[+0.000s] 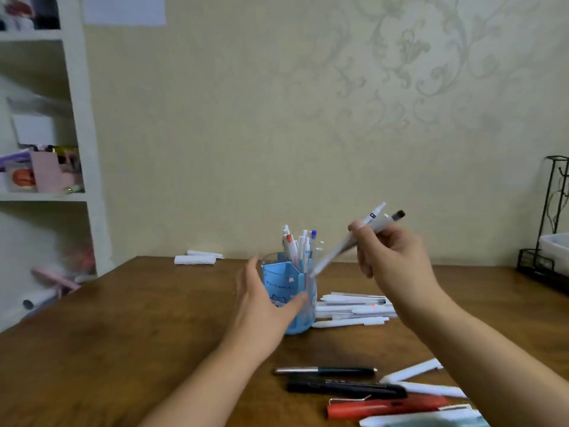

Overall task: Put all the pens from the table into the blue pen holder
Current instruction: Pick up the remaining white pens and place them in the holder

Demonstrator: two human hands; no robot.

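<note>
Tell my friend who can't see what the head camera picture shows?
A right hand tilts two pens toward a blue holder already holding pens, and the open left hand steadies it. More pens lie on the brown table.

Wooden table (pixel 138 334) under scattered pens (pixel 354 309)

My view: a room corner with a wooden desk.
I see a brown desk (pixel 123 334) against a cream patterned wall (pixel 277 134), white shelves (pixel 77 118) on the left, and a black wire rack (pixel 551 241) at the desk's right edge.
</note>
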